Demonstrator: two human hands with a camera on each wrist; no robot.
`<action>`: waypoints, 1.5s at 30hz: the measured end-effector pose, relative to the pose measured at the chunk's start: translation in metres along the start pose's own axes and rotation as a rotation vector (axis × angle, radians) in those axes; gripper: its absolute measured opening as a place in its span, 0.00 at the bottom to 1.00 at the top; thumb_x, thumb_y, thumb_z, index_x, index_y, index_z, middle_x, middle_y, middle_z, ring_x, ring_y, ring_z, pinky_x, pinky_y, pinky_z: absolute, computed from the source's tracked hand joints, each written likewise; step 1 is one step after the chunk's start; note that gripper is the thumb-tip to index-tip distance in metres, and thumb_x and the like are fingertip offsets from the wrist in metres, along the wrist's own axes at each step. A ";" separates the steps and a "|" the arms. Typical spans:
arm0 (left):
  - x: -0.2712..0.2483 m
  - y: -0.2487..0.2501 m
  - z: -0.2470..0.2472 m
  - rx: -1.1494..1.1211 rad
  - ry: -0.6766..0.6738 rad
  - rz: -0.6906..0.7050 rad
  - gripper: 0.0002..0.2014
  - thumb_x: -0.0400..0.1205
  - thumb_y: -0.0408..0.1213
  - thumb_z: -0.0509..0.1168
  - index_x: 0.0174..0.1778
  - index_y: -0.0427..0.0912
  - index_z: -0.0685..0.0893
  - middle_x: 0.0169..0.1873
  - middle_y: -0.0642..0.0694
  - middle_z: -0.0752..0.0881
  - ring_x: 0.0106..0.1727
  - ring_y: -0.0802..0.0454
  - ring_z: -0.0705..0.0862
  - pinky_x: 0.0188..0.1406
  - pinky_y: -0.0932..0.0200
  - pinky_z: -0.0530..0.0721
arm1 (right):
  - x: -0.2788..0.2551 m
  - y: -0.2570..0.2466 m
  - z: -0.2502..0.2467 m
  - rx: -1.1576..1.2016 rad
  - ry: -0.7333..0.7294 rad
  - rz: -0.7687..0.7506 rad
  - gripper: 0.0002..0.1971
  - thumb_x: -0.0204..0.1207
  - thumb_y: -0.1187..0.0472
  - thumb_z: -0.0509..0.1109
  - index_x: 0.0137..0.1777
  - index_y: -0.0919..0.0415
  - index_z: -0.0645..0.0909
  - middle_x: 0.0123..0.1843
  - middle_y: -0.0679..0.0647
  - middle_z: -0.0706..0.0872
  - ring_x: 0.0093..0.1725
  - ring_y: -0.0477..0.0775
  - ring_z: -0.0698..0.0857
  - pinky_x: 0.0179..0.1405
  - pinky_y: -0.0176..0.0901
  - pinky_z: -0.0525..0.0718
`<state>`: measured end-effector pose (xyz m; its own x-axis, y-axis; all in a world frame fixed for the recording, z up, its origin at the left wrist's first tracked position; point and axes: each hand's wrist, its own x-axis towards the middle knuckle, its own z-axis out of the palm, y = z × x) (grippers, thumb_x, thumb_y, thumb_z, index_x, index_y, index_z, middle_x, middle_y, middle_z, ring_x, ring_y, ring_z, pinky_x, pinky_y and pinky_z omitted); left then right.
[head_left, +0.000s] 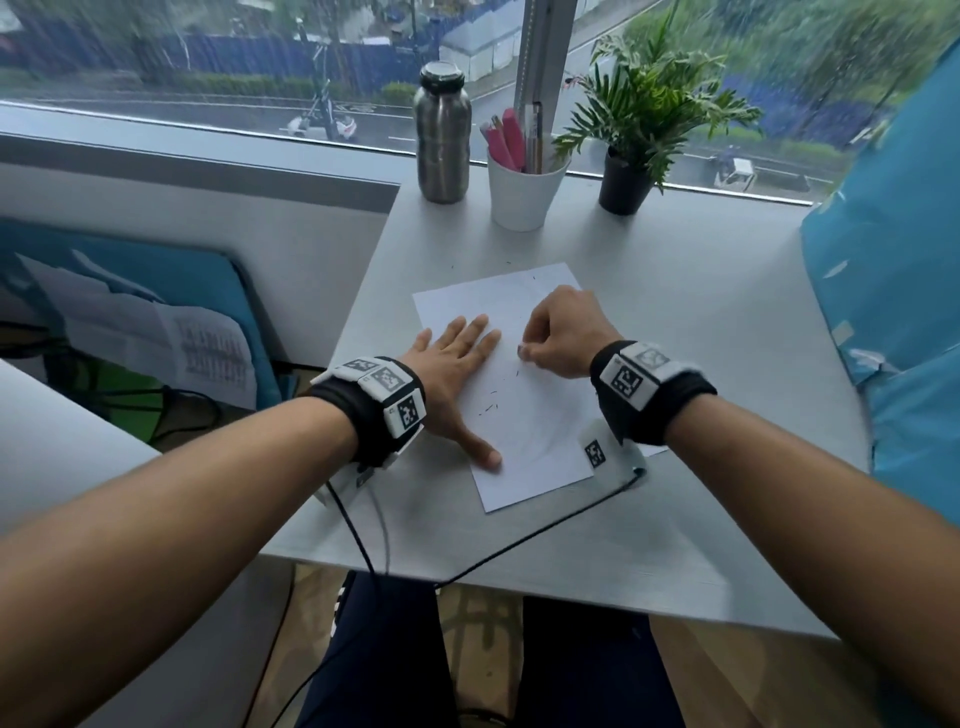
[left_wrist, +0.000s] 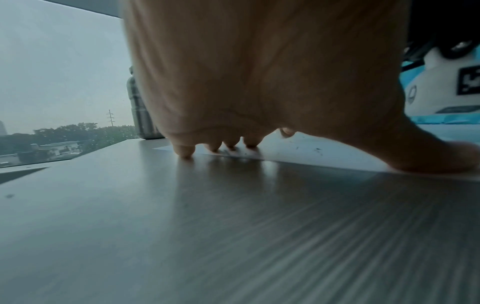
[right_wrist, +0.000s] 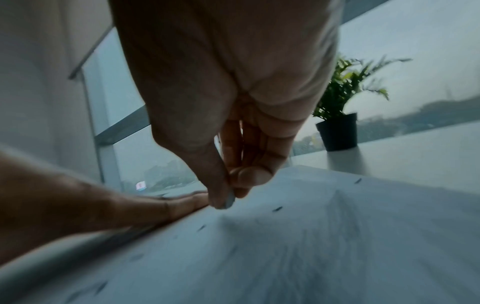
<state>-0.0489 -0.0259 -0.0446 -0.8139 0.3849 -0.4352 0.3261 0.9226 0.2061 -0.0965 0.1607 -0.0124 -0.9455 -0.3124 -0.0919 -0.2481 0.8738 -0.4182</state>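
A white sheet of paper (head_left: 524, 415) lies on the grey table (head_left: 717, 364), speckled with small dark crumbs. My left hand (head_left: 457, 353) lies flat on the sheet's left edge, fingers straight and thumb spread toward me; in the left wrist view its fingertips (left_wrist: 185, 152) press on the table and paper (left_wrist: 311, 152). My right hand (head_left: 561, 332) is curled just right of it, low over the sheet. In the right wrist view its thumb and fingers (right_wrist: 226, 197) pinch a small pale object (right_wrist: 230, 202) at the paper (right_wrist: 285, 236); what it is I cannot tell.
At the table's far edge by the window stand a steel bottle (head_left: 442, 135), a white cup of pens (head_left: 524, 192) and a potted plant (head_left: 644, 119). A blue bag (head_left: 893, 312) crowds the right side. Black cables (head_left: 519, 545) trail over the near edge.
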 end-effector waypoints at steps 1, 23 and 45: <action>0.001 0.000 0.001 -0.002 0.002 0.002 0.80 0.45 0.83 0.69 0.84 0.52 0.30 0.82 0.53 0.27 0.82 0.52 0.26 0.83 0.38 0.36 | 0.005 -0.001 -0.004 0.023 0.014 0.006 0.05 0.68 0.59 0.78 0.40 0.59 0.91 0.39 0.52 0.88 0.42 0.48 0.84 0.46 0.35 0.82; 0.001 0.004 -0.001 0.017 -0.021 -0.015 0.80 0.46 0.84 0.67 0.83 0.52 0.27 0.82 0.53 0.25 0.82 0.51 0.25 0.82 0.38 0.35 | -0.044 -0.029 0.008 0.027 -0.171 -0.148 0.05 0.66 0.58 0.77 0.40 0.57 0.92 0.37 0.50 0.92 0.38 0.46 0.89 0.46 0.36 0.85; -0.015 -0.004 -0.001 -0.029 0.042 -0.103 0.82 0.45 0.85 0.67 0.84 0.46 0.29 0.83 0.49 0.28 0.84 0.50 0.29 0.83 0.43 0.34 | -0.021 -0.036 0.007 -0.006 -0.128 -0.064 0.06 0.65 0.57 0.80 0.41 0.56 0.92 0.38 0.49 0.92 0.39 0.44 0.86 0.43 0.35 0.83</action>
<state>-0.0387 -0.0352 -0.0386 -0.8620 0.2856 -0.4187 0.2256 0.9560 0.1876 -0.0660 0.1337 -0.0015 -0.8935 -0.4116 -0.1797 -0.3083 0.8530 -0.4211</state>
